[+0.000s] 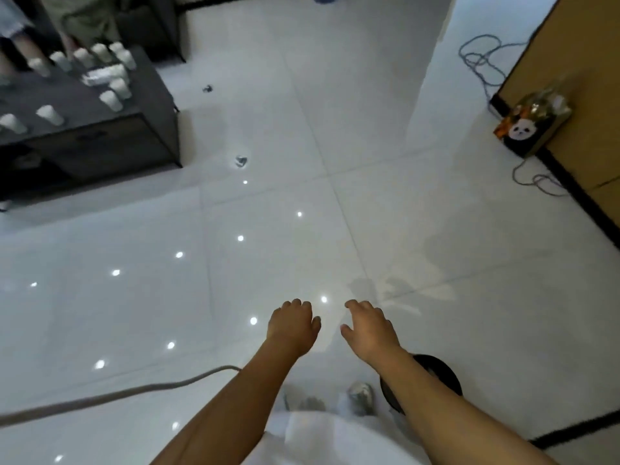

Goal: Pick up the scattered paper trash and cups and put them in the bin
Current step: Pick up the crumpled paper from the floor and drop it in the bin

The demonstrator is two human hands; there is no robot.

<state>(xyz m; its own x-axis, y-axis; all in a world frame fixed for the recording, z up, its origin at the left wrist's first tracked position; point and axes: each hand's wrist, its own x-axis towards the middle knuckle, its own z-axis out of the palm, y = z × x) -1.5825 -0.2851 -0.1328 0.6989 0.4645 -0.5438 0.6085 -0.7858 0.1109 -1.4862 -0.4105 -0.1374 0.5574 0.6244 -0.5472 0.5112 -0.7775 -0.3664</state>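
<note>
Over the floor (335, 129), both hands' (292, 325) fingers (360, 307) hang loose, empty; cups (110, 100) stand upright.

Open tiled floor (335, 196) ahead, dark cup-laden table (147, 95) blocking far left, loose cable (117, 394) crossing near left

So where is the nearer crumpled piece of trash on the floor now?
In the head view, the nearer crumpled piece lies on the white tile floor, left of centre, just right of the dark low table and well ahead of both hands.
</note>
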